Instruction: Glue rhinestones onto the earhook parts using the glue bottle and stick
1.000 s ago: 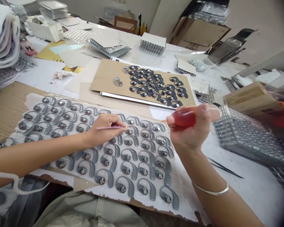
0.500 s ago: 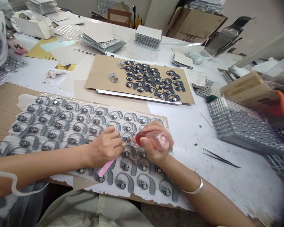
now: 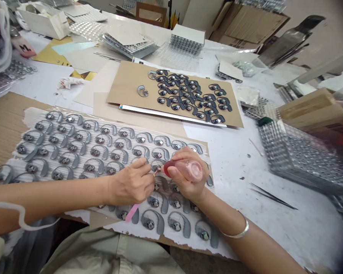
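Note:
My left hand (image 3: 133, 182) is closed on a pair of pink tweezers (image 3: 132, 212); the flat end sticks out below the fist and the tip points at a grey ear-hook piece (image 3: 156, 168). In my right hand (image 3: 191, 182) a squeeze bottle (image 3: 190, 169) of clear pinkish plastic with a red front end is tilted, its nozzle close to that same piece and to the tweezers' tip. Whether the nozzle touches is too small to tell. Rows of similar grey ear-hook pieces, each with a round metallic part, lie on a white ribbed sheet (image 3: 23, 161) beneath both hands.
Behind, a brown cardboard sheet (image 3: 125, 82) carries many dark ear-hook pieces (image 3: 184, 88). Black tweezers (image 3: 273, 196) lie at the right. Stacked clear trays (image 3: 300, 152) and a cardboard box (image 3: 308, 104) stand beyond. A pink-bottomed bottle marked M (image 3: 24, 45) is at far left.
The view has shifted slightly, so the table appears farther right. Both hands stay over the same ear-hook piece; the tweezers and the bottle's nozzle keep close together there.

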### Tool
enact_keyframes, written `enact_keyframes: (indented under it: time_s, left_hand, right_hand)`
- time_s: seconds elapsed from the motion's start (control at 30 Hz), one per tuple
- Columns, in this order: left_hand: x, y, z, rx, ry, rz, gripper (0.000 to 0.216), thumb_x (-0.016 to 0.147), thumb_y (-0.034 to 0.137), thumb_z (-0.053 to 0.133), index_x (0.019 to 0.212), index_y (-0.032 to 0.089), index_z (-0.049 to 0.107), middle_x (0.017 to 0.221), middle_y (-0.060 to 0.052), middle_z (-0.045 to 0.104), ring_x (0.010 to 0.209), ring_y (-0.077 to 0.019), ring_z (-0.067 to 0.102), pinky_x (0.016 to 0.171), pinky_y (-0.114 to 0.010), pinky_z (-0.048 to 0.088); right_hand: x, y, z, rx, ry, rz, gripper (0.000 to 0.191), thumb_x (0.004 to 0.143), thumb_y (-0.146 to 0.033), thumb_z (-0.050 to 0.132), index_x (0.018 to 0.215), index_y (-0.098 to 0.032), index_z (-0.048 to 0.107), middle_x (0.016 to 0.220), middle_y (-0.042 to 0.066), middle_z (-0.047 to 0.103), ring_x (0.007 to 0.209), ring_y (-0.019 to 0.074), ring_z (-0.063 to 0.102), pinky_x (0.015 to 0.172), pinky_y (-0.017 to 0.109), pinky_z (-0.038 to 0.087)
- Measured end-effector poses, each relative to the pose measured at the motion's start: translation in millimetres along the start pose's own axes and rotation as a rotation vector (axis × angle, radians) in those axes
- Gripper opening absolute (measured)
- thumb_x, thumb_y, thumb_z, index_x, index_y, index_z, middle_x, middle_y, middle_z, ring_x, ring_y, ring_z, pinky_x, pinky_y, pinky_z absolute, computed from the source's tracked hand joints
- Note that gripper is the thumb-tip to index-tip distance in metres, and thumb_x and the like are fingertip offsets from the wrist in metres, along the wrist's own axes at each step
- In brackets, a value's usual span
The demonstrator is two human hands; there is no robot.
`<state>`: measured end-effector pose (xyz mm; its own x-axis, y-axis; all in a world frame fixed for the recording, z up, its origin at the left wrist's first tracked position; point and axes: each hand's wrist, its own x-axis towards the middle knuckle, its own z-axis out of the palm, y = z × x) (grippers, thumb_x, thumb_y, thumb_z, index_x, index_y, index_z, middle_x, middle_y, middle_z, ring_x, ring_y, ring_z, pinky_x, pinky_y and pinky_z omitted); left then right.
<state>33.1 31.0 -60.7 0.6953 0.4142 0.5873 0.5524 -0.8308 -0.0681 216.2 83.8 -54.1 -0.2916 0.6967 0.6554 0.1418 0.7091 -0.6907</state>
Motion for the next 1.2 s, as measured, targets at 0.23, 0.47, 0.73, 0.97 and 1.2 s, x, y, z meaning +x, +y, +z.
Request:
enact_keyframes:
  time_s: [0.23, 0.47, 0.73, 0.97, 1.2]
  left_hand:
    - [-0.8, -1.1, 1.1, -0.029, 0.017, -0.022, 0.029, 0.085, 0.007, 0.049, 0.057, 0.015, 0.05, 0.057, -0.001, 0.043, 0.059, -0.0148, 0.036, 0.065, -0.034, 0.035]
    - [-0.8, -2.2, -0.2, -0.048, 0.011, -0.04, 0.028, 0.086, 0.008, 0.049, 0.059, 0.014, 0.051, 0.058, -0.001, 0.045, 0.06, -0.0147, 0.037, 0.068, -0.034, 0.036]
    - [-1.2, -3.6, 1.9, -0.046, 0.033, -0.065, 0.029, 0.085, 0.008, 0.05, 0.057, 0.015, 0.049, 0.056, 0.0, 0.043, 0.058, -0.0143, 0.035, 0.064, -0.033, 0.033]
    - [-3.7, -3.1, 3.0, -0.048, 0.019, -0.066, 0.028, 0.086, 0.008, 0.05, 0.058, 0.014, 0.05, 0.056, 0.0, 0.043, 0.059, -0.0143, 0.036, 0.065, -0.033, 0.034]
    - [-3.1, -4.3, 2.2, -0.057, 0.037, -0.068, 0.029, 0.086, 0.008, 0.049, 0.057, 0.015, 0.049, 0.056, -0.001, 0.043, 0.058, -0.0145, 0.035, 0.064, -0.033, 0.034]
  right_hand:
    - [0.0, -0.1, 0.5, -0.039, 0.01, -0.033, 0.014, 0.075, -0.028, 0.067, 0.085, -0.02, 0.06, 0.066, 0.001, 0.057, 0.062, 0.0168, 0.056, 0.055, 0.033, 0.046]
    - [-1.8, 1.2, 0.3, -0.045, 0.018, -0.046, 0.014, 0.076, -0.027, 0.066, 0.085, -0.019, 0.06, 0.067, 0.001, 0.057, 0.061, 0.0162, 0.055, 0.054, 0.033, 0.046]
    - [-0.5, 1.8, 0.2, -0.055, 0.045, -0.09, 0.011, 0.077, -0.026, 0.065, 0.085, -0.019, 0.06, 0.066, 0.002, 0.058, 0.06, 0.0157, 0.054, 0.053, 0.032, 0.046]
    - [0.0, -0.2, 1.6, -0.052, 0.03, -0.099, 0.013, 0.077, -0.026, 0.065, 0.087, -0.02, 0.06, 0.065, 0.001, 0.057, 0.06, 0.0158, 0.054, 0.052, 0.032, 0.046]
    - [0.0, -0.4, 0.9, -0.056, 0.037, -0.11, 0.012, 0.076, -0.025, 0.066, 0.085, -0.02, 0.06, 0.066, 0.001, 0.06, 0.06, 0.0155, 0.055, 0.053, 0.031, 0.047]
